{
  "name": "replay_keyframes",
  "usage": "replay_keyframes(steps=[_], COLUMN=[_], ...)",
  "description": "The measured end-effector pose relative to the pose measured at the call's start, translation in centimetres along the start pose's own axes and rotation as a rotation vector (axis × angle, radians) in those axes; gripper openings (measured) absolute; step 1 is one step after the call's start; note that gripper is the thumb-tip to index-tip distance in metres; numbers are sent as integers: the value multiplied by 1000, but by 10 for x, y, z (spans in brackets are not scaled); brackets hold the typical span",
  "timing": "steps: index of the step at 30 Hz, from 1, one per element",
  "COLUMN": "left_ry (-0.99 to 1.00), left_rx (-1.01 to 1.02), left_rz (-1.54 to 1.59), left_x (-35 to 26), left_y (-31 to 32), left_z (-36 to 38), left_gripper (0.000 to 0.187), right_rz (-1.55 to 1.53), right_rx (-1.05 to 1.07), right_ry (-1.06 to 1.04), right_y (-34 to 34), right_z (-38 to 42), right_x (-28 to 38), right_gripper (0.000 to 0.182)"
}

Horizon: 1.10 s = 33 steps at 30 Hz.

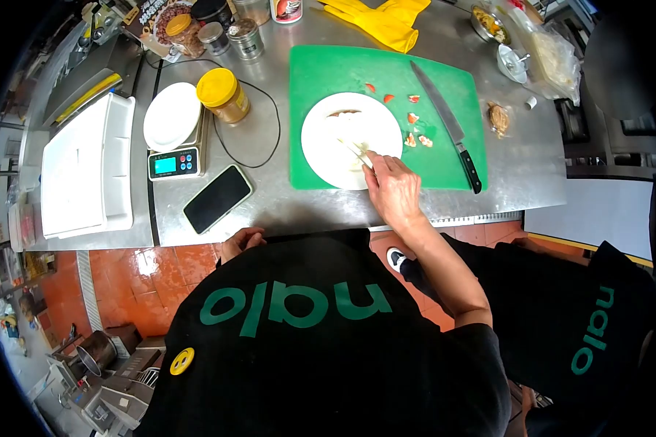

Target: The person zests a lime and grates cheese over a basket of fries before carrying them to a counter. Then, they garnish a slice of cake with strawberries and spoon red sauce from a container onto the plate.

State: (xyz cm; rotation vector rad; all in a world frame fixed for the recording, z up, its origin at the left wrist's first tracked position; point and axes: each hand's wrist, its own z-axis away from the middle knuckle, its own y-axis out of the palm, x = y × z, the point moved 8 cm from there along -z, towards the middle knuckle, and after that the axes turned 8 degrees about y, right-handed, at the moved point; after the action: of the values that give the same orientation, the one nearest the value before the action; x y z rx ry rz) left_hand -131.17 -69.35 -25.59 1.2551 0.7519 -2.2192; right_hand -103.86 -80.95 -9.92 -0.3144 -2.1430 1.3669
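Observation:
My right hand [395, 191] reaches over the near edge of a white plate [317, 156], its fingers pinching a thin pale strip [357, 153] that lies over the plate. What the strip is made of is hard to make out. Pale bits and a small brown patch show on the plate. Under the plate is a green cutting board [444, 95], with several small red and white pieces [412, 118] beside the plate. A long kitchen knife [444, 116] lies along the board's right side. My left hand [242, 242] is low at the counter's front edge, fingers curled, nothing visible in it.
A digital scale [175, 163] bearing a white dish, a yellow-lidded jar [224, 98], a phone [217, 199] and a white bin [120, 167] stand left. Yellow gloves [386, 22] lie behind the board. Another person in a black shirt [561, 320] stands close at right.

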Motion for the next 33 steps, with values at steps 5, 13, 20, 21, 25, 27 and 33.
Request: replay_keyframes(steps=[5,13,20,21,25,27,33], left_ry=[-28,12,12,9,3,12,7], left_rx=[-32,4,7,11,34,36,32], left_rz=[18,55,68,65,106,111,125], left_x=[5,0,0,-1,2,4,7], left_y=[-4,-8,-1,1,8,10,9], left_z=[0,-11,-24,-25,-32,-35,-33], left_gripper=[23,23,22,22,21,21,21], right_rz=[-12,-140,-5,-4,-46,-94,-97], right_rx=[-62,-161,-179,-166,-149,-149,-117], right_ry=[-35,274,489,486,527,579,568], right_y=[-1,-50,-41,-37,-23,-12,-8], right_z=[1,2,32,35,34,36,36], right_x=[2,-43,-137,-140,-139,-149,-149], right_gripper=[21,17,16,17,17,17,18])
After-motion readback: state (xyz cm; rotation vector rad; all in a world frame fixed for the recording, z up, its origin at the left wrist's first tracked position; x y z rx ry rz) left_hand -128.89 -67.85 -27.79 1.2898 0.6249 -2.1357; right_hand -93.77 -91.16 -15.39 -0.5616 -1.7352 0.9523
